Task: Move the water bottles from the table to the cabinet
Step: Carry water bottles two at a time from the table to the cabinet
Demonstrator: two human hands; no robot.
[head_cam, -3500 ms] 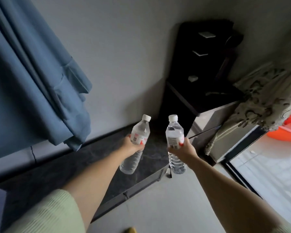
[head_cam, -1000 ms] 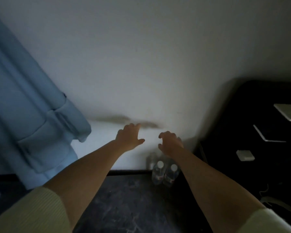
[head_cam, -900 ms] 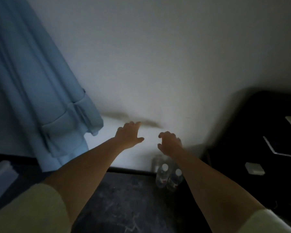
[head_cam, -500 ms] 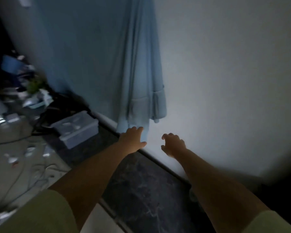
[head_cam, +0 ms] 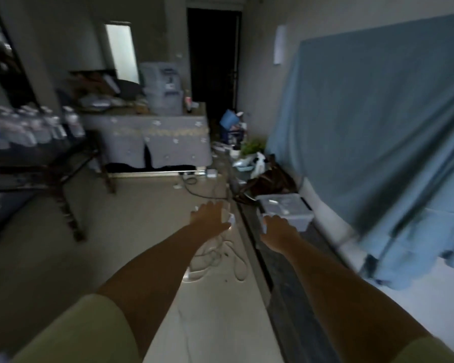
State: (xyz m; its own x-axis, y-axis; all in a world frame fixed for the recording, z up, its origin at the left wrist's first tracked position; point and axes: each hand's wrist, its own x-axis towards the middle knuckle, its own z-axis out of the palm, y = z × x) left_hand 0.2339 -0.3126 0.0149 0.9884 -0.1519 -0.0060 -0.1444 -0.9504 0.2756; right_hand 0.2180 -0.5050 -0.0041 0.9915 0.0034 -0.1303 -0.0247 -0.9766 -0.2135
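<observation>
Water bottles point(head_cam: 29, 129) crowd the dark table point(head_cam: 45, 163); their labels are blurred, unreadable.

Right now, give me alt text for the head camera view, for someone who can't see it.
Two bare forearms reach forward into a dim room, the left hand and right hand both empty with relaxed fingers. Many water bottles stand on a dark table at far left; a blue cloth hangs on the right.
</observation>
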